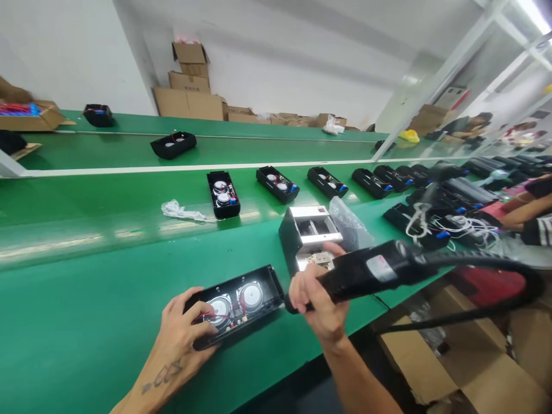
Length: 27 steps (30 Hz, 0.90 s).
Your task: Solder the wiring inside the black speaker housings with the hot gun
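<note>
A black speaker housing (265, 290) with two round silver speakers and red wires lies open side up on the green bench. My left hand (185, 330) is closed round its left end, thumb and fingers on opposite sides. My right hand (317, 296) grips a thick black handheld power tool (366, 270), whose tip points left at the housing's right end. Whether the tip touches it I cannot tell. A cable runs from the tool's back to the right. Just behind my right hand stands a silver and black metal device (313, 227).
Several black housings, one (223, 195) beside a crumpled white scrap (183, 211), line the green conveyor behind. Clear plastic wrap (349, 221) lies by the metal device. White cables (466, 230) and other people's arms are at right. Open cardboard boxes (483, 356) stand below the bench's edge.
</note>
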Each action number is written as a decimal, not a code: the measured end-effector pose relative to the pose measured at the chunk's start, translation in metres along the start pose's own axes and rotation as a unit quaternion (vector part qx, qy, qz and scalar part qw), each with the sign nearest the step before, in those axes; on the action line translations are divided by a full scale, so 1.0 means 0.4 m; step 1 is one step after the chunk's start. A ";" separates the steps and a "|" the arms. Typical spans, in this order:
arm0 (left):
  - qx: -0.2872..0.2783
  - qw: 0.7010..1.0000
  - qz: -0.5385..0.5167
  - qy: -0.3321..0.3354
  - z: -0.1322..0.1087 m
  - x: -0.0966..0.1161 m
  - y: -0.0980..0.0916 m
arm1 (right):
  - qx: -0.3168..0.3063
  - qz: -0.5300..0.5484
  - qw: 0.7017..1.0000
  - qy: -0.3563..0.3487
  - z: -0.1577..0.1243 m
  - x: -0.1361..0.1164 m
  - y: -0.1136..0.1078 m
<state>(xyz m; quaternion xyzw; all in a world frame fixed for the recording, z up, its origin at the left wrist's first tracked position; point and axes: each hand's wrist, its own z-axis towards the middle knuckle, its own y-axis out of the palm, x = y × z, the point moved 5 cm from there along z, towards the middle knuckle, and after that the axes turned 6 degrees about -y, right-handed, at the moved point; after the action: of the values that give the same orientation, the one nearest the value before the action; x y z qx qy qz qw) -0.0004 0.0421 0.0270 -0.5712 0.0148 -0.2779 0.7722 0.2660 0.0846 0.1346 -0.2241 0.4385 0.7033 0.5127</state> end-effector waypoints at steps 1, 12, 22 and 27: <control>-0.004 1.000 0.003 0.005 0.000 0.000 -0.001 | -0.008 0.010 1.000 0.004 -0.014 0.010 0.026; 0.005 0.999 -0.025 -0.021 0.003 0.016 -0.003 | -0.060 -0.016 0.997 0.038 -0.033 0.075 0.103; 0.002 1.000 -0.017 -0.003 0.001 0.007 -0.003 | -0.085 -0.057 0.995 0.013 -0.063 0.110 0.091; 0.002 1.000 -0.015 -0.012 -0.005 0.009 0.003 | -0.043 -0.039 0.998 -0.018 -0.031 0.042 0.061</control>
<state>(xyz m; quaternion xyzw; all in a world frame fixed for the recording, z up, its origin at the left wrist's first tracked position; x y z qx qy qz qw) 0.0024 0.0390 0.0264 -0.5728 -0.0036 -0.2830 0.7693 0.2356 0.0808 0.1249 -0.2505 0.3893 0.7049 0.5374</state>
